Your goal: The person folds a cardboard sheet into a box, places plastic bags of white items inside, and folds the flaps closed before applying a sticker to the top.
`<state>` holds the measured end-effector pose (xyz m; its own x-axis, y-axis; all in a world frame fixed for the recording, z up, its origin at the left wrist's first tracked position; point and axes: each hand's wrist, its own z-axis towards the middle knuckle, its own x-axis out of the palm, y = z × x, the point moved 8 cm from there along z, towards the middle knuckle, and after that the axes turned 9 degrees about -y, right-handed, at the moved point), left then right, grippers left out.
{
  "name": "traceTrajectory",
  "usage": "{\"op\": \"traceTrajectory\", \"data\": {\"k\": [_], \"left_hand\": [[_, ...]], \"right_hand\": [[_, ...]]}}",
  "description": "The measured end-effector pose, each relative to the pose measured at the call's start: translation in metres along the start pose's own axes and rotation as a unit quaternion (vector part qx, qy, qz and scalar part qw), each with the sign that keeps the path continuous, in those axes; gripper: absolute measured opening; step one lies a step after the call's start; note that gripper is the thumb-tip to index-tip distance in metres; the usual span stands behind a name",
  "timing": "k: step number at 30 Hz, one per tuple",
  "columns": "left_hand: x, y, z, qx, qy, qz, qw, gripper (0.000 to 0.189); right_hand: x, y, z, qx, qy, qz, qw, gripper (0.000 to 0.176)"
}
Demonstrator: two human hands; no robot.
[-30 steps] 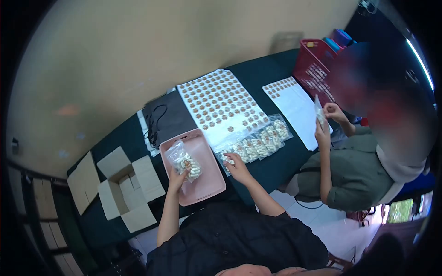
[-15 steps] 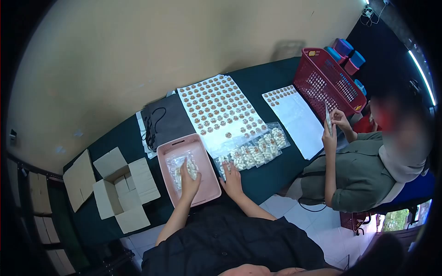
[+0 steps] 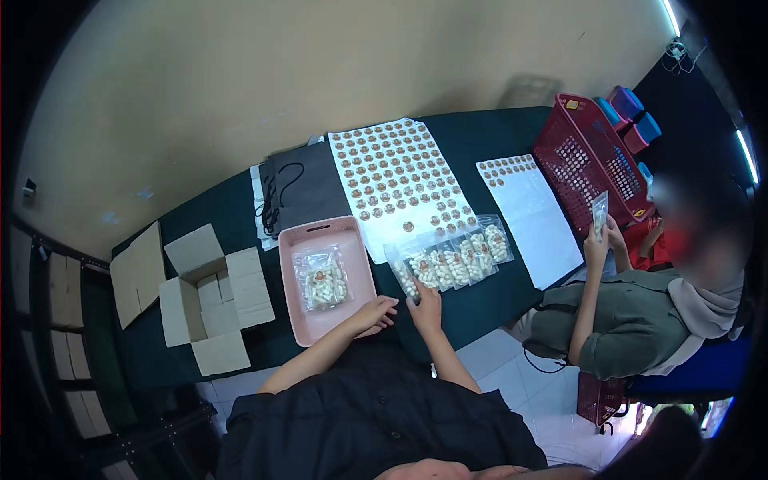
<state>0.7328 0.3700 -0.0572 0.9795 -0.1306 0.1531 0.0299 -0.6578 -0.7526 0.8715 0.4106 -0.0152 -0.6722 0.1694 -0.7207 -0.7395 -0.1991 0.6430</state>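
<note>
My right hand (image 3: 427, 307) grips the near edge of a clear plastic packet of white pieces (image 3: 404, 276), which is tilted up at the left end of a row. Several more filled packets (image 3: 456, 264) with round brown stickers overlap to its right. My left hand (image 3: 376, 314) is over the right rim of the pink tray (image 3: 291, 272), holding nothing, its fingers stretched toward my right hand. Inside the tray lies a stickered packet of white pieces (image 3: 324, 284). Behind the row is a white sheet of round brown stickers (image 3: 392, 172).
An open cardboard box (image 3: 216, 300) stands on the left, and a dark paper bag (image 3: 308, 180) lies behind the tray. Toward the right are a second sticker sheet (image 3: 532, 224) and a maroon basket (image 3: 588, 160). A seated co-worker (image 3: 632, 320) holds a small packet (image 3: 600, 212).
My left hand has let go of the packet in the tray and moved right. My right hand has raised the leftmost packet of the row. The camera view has shifted slightly.
</note>
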Motion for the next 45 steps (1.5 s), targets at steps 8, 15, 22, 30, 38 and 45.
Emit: {"op": "traceTrajectory", "data": {"k": [8, 15, 22, 30, 38, 45], "left_hand": [[0.015, -0.013, 0.007, 0.0, -0.134, -0.111, 0.985, 0.06], [-0.034, -0.016, 0.038, 0.099, -0.135, -0.275, 0.947, 0.035], [-0.151, -0.049, -0.007, 0.205, -0.281, -0.212, 0.913, 0.05], [-0.189, -0.032, -0.028, 0.22, -0.447, 0.061, 0.865, 0.091], [-0.06, -0.069, -0.032, 0.265, -0.136, -0.102, 0.949, 0.072], [-0.095, -0.042, -0.02, 0.209, -0.216, -0.35, 0.887, 0.041]], "right_hand": [[-0.027, 0.029, -0.018, -0.023, -0.058, 0.082, 0.995, 0.048], [-0.024, 0.086, -0.014, -0.109, 0.061, 0.172, 0.977, 0.061], [-0.047, 0.012, 0.032, -0.021, -0.122, -0.003, 0.992, 0.055], [-0.028, -0.046, 0.036, -0.045, -0.16, -0.116, 0.979, 0.043], [-0.053, 0.065, 0.024, -0.075, -0.221, 0.136, 0.963, 0.024], [-0.026, 0.126, -0.003, -0.222, -0.004, 0.268, 0.937, 0.033]]}}
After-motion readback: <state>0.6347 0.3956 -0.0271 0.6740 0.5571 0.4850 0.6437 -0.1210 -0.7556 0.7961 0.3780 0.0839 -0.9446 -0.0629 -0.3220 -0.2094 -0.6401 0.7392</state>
